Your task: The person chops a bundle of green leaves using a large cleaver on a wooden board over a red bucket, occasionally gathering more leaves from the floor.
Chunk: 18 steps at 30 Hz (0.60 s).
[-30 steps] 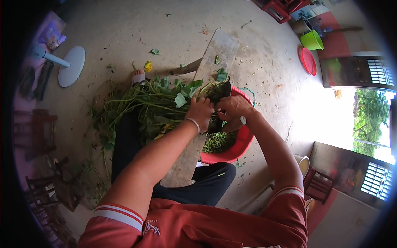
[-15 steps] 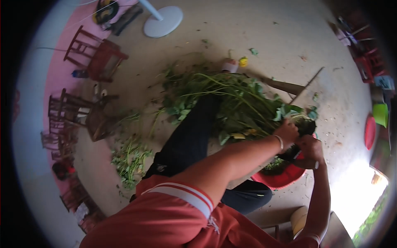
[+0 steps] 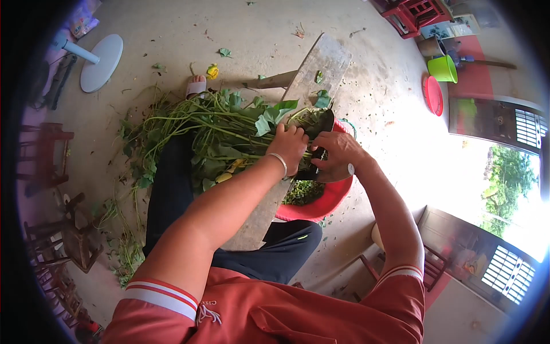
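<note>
A thick bundle of leafy green vines lies across a wooden plank and over my leg. My left hand is closed around the vines near their right end. Just to its right, my right hand is wrapped round the handle of a broad dark-bladed knife, whose round handle end shows beside my wrist. The blade is close against the vine ends and partly hidden by my fingers. Below it, a red basin holds chopped greens.
Loose vines lie on the floor at left, near wooden chairs. A white round stand base is at the far left. A lime-green bucket and a red basin stand at the right, near a bright doorway.
The view has swung to the right, so the scene sits further left and the doorway shows more. My hands remain close together at the vine ends above the basin.
</note>
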Tool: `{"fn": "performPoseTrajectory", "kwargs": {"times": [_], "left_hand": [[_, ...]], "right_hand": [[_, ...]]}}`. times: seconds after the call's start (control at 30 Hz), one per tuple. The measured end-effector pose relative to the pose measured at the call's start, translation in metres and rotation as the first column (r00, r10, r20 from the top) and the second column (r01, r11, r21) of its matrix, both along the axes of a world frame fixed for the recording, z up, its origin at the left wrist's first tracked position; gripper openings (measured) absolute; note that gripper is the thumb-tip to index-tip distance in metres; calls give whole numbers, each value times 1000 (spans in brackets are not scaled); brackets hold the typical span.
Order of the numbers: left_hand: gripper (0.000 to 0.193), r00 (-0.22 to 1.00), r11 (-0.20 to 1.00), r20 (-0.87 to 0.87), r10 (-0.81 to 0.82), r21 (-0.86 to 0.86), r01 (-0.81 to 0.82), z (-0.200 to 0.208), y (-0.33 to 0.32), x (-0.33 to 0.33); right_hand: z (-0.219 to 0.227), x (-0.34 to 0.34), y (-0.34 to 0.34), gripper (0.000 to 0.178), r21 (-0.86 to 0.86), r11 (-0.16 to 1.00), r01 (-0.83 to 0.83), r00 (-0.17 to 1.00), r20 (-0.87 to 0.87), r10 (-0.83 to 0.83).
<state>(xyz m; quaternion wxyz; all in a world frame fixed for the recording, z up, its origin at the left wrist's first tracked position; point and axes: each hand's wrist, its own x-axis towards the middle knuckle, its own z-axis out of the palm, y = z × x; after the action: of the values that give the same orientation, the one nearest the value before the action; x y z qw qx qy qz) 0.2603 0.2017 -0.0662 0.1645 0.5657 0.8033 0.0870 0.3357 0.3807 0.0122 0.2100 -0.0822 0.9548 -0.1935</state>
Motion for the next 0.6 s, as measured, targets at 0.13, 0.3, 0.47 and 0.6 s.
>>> {"fn": "performPoseTrajectory", "kwargs": {"times": [0.13, 0.3, 0.47, 0.6], "left_hand": [[56, 999, 994, -27, -17, -105, 14, 14, -2, -6], [53, 998, 990, 63, -10, -142, 19, 19, 0, -13], [56, 995, 981, 96, -38, -185, 55, 20, 4, -18], [68, 992, 984, 111, -65, -160, 82, 23, 2, -17]], "right_hand": [[17, -3, -12, 32, -16, 999, -48, 999, 22, 48], [-9, -7, -9, 27, 40, 995, -95, 990, 110, 90], [-25, -15, -5, 20, -3, 991, -137, 982, 127, 136], [-3, -25, -12, 14, 144, 972, -185, 976, 139, 165]]}}
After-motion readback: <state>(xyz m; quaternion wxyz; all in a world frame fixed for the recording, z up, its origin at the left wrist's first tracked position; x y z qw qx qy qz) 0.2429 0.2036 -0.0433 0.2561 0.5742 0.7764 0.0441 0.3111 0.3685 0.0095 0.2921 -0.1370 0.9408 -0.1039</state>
